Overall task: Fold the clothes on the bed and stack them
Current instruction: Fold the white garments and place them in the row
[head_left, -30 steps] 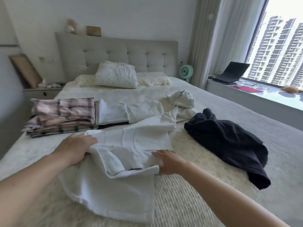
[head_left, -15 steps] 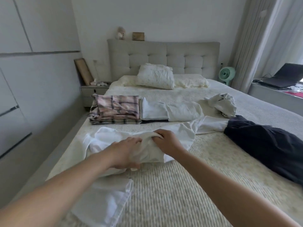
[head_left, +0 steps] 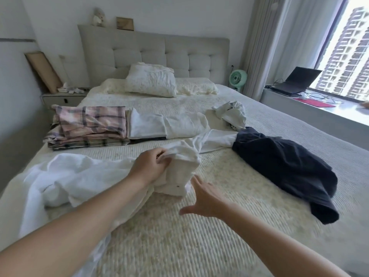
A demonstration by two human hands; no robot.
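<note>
white cloth of the shirt (head_left: 83,176) lies bunched across the near left of the bed (head_left: 179,236), so keep your left hand (head_left: 148,168) pinching its gathered edge while your spread, empty right hand (head_left: 203,198) flattens it before folding.

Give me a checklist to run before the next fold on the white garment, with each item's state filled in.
1. Left hand grips the white garment: ok, fingers are curled round a bunched part of it.
2. Right hand holds the cloth: not ok, it is open, fingers spread beside the garment's edge.
3. Garment lies flat for folding: not ok, it is rumpled and bunched across the bed.
4. Dark garment is apart from the working area: ok, it lies to the right, not touching the bunched part.
5. Folded plaid stack is ready to receive it: ok, it sits tidy behind.
6. Sleeves tucked in: cannot tell.
</note>
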